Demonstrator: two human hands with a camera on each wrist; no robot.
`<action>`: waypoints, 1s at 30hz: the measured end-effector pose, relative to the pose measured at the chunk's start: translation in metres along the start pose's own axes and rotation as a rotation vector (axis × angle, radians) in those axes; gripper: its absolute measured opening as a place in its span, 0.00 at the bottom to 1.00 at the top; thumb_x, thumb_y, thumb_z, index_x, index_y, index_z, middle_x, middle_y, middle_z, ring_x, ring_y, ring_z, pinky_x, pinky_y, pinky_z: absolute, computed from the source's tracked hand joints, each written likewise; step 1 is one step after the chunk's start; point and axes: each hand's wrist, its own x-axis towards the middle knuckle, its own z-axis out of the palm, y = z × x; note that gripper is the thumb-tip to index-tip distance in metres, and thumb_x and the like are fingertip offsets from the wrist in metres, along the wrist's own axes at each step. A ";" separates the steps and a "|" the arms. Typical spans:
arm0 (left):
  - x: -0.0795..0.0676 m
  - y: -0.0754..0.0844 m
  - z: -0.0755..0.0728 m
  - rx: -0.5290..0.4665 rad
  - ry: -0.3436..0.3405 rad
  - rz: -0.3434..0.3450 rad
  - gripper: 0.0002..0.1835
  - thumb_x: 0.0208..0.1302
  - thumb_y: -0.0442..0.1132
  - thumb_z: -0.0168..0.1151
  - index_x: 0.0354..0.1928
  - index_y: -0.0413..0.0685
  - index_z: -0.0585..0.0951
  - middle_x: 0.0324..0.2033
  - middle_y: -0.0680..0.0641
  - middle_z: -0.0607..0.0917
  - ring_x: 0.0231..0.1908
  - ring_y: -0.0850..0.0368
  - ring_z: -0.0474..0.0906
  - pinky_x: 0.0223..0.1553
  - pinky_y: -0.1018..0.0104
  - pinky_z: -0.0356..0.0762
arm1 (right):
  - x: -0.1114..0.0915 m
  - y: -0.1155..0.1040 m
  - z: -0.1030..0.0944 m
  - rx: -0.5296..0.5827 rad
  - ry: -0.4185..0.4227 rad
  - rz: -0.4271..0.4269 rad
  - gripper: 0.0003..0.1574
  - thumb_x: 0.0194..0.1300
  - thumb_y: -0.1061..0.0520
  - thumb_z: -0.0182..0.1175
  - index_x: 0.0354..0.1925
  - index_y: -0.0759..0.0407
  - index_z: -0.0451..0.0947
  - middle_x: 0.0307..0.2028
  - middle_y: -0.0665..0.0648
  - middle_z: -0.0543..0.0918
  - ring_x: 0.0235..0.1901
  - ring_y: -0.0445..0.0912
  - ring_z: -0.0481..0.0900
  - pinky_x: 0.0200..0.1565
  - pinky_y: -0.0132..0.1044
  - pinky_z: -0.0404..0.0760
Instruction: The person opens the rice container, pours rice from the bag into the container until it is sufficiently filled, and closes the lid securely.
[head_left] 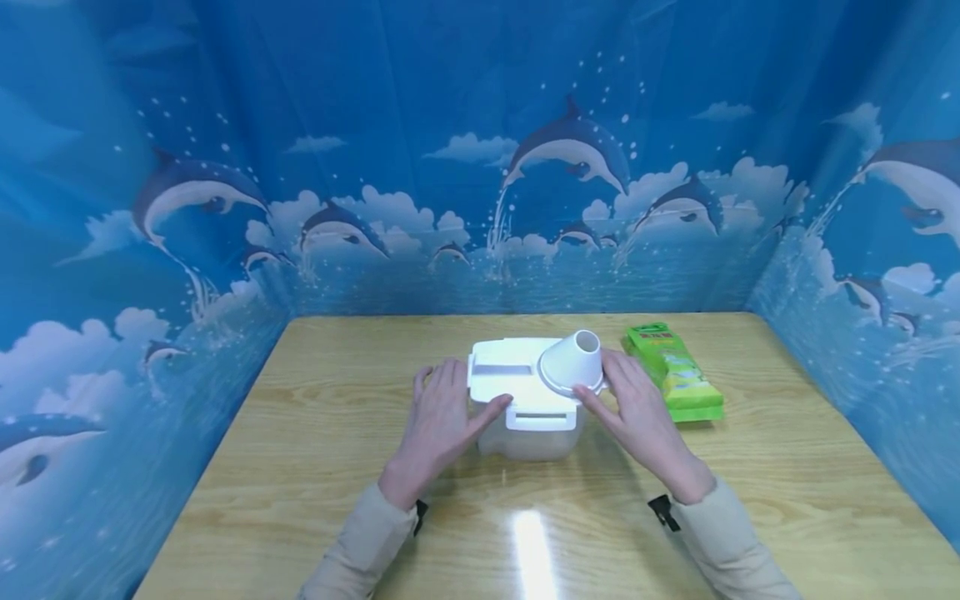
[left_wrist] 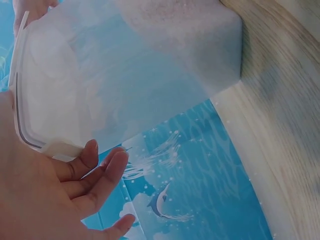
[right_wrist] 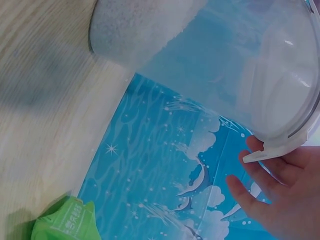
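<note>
A translucent plastic container point(head_left: 528, 443) with a white lid point(head_left: 501, 383) stands on the table between both hands. White grainy material point(left_wrist: 192, 30) fills its lower part, sloping to one side. A white cone-shaped cup point(head_left: 568, 365) sits on the lid's right side. My left hand point(head_left: 441, 417) holds the lid's left end, thumb on top, fingers bent by a side latch point(left_wrist: 62, 149). At the right end, my right hand point(head_left: 639, 408) has its thumb beside the cone and its fingers around another latch point(right_wrist: 275, 153), which sticks outward. The front latch point(head_left: 542, 419) also juts out.
A green printed bag point(head_left: 678, 375) lies to the right of the container, just beyond my right hand. The wooden table point(head_left: 352, 392) ends at a blue dolphin-print curtain point(head_left: 420, 167) at the back and on both sides.
</note>
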 end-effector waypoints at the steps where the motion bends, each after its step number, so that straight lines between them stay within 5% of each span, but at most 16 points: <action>1: 0.000 0.000 0.000 -0.001 -0.002 -0.003 0.42 0.67 0.76 0.43 0.50 0.41 0.75 0.43 0.44 0.78 0.50 0.47 0.76 0.68 0.40 0.62 | 0.000 0.000 0.000 -0.001 -0.001 0.000 0.32 0.71 0.45 0.62 0.62 0.65 0.73 0.57 0.63 0.79 0.53 0.55 0.75 0.53 0.54 0.75; 9: 0.000 0.001 -0.001 0.062 -0.006 -0.028 0.46 0.65 0.80 0.41 0.50 0.40 0.76 0.48 0.41 0.81 0.51 0.45 0.78 0.67 0.38 0.63 | -0.001 0.000 -0.002 -0.024 -0.028 0.013 0.34 0.74 0.44 0.58 0.65 0.67 0.70 0.59 0.65 0.77 0.56 0.58 0.74 0.58 0.58 0.73; 17: 0.000 0.004 -0.004 0.118 0.049 -0.034 0.55 0.61 0.83 0.38 0.69 0.41 0.70 0.60 0.37 0.77 0.61 0.42 0.75 0.67 0.35 0.63 | 0.000 0.000 -0.001 -0.025 -0.026 0.012 0.34 0.74 0.44 0.58 0.65 0.67 0.70 0.59 0.65 0.77 0.56 0.58 0.73 0.58 0.58 0.73; 23: 0.002 0.005 -0.004 0.063 0.092 0.108 0.50 0.68 0.77 0.31 0.80 0.48 0.53 0.73 0.39 0.66 0.70 0.41 0.65 0.70 0.37 0.60 | 0.000 -0.002 -0.001 -0.027 -0.003 0.012 0.35 0.73 0.43 0.60 0.64 0.67 0.71 0.58 0.65 0.79 0.56 0.58 0.74 0.59 0.58 0.71; 30: 0.001 0.006 -0.002 0.030 0.081 0.177 0.46 0.71 0.73 0.24 0.79 0.50 0.54 0.73 0.43 0.66 0.71 0.43 0.62 0.71 0.37 0.59 | -0.003 -0.005 -0.007 -0.131 0.057 0.062 0.46 0.70 0.35 0.60 0.69 0.67 0.67 0.63 0.69 0.76 0.62 0.65 0.72 0.63 0.64 0.69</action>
